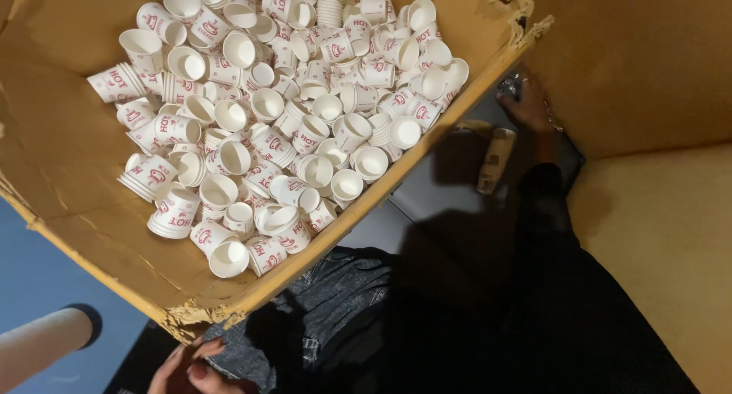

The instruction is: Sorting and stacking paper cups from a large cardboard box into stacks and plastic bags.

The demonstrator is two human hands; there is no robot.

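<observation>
A big cardboard box (69,135) lies open in front of me, holding a heap of small white paper cups (282,112) with red print, some loose and some nested in short stacks. My right hand (528,102) reaches out past the box's right edge in shadow, its fingers closed around a small dark, shiny object (509,84). My left hand (187,367) sits at the bottom edge of the view, just below the box's torn near corner (183,321). Its fingers are loosely bent and apart, and nothing shows in them.
A beige cylindrical object (496,160) lies on the pale floor under my right forearm. A second cardboard wall (648,66) rises at the right. A light tube (42,344) pokes in at the bottom left over a blue surface. My dark-clothed legs fill the lower middle.
</observation>
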